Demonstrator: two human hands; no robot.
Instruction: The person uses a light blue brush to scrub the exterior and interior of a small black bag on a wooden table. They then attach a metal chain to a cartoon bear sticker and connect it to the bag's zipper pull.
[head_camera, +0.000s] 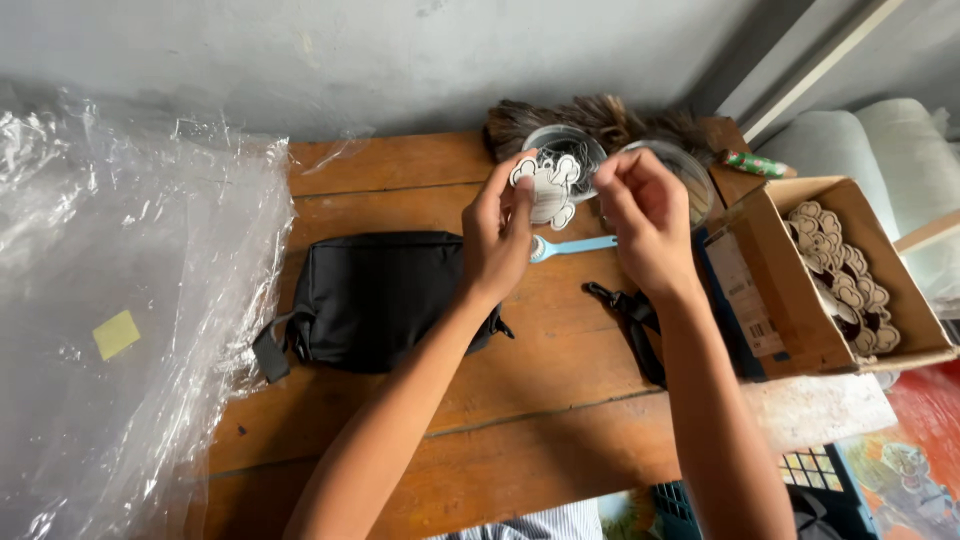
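My left hand (498, 235) pinches a flat white cut-out figure with black outlines (547, 190), held upright above the wooden table (400, 180). My right hand (645, 220) is raised beside it with fingers curled near the figure's right edge; whether it grips anything I cannot tell. Behind the figure stand two clear round plastic containers (575, 150), one partly hidden by my right hand. A light blue plastic fork (575, 246) lies on the table just under my hands.
A black pouch (375, 295) with a strap (635, 320) lies left of centre. An open cardboard box (770, 290) at the right holds several similar cut-out figures (845, 275). Crumpled clear plastic sheet (120, 300) covers the left. A feather duster (590, 115) lies at the table's back edge.
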